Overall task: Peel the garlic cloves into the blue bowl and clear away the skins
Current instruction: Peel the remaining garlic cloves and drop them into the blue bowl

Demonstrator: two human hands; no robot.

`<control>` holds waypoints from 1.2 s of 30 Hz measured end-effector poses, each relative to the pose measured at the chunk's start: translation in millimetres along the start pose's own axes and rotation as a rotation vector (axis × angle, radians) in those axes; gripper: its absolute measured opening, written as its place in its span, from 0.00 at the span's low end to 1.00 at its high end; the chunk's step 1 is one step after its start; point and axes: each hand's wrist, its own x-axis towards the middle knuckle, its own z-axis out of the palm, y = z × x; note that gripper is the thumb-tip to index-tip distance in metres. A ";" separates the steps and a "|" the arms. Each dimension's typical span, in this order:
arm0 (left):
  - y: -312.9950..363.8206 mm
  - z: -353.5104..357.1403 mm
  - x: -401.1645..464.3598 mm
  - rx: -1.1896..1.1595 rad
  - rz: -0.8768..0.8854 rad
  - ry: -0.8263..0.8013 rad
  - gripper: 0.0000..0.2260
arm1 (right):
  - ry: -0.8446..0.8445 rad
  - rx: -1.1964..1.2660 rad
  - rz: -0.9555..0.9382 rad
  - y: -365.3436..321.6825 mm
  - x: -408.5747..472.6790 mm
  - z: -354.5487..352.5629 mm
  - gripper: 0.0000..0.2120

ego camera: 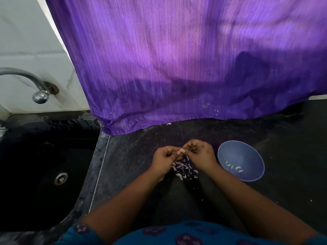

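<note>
Above the skins [184, 168], both hands pinch one garlic clove [181, 150]: left hand [165, 159] steadies, right hand [199, 152] strips, scraps falling clear of the bowl [256, 152] at three o'clock.

no readable text, no labels, no brands, no numbers, no signs on any surface in view
</note>
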 end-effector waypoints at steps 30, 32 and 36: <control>2.9 2.0 -4.3 0.032 0.021 -0.018 0.07 | -0.151 -0.089 -0.036 0.2 4.4 -7.8 0.08; 3.5 1.7 -4.5 0.029 0.012 -0.024 0.06 | -0.188 -0.117 -0.047 -1.5 4.5 -9.0 0.08; 4.0 3.6 -3.2 -0.046 -0.016 -0.009 0.07 | -0.149 -0.052 -0.022 0.1 4.3 -6.7 0.09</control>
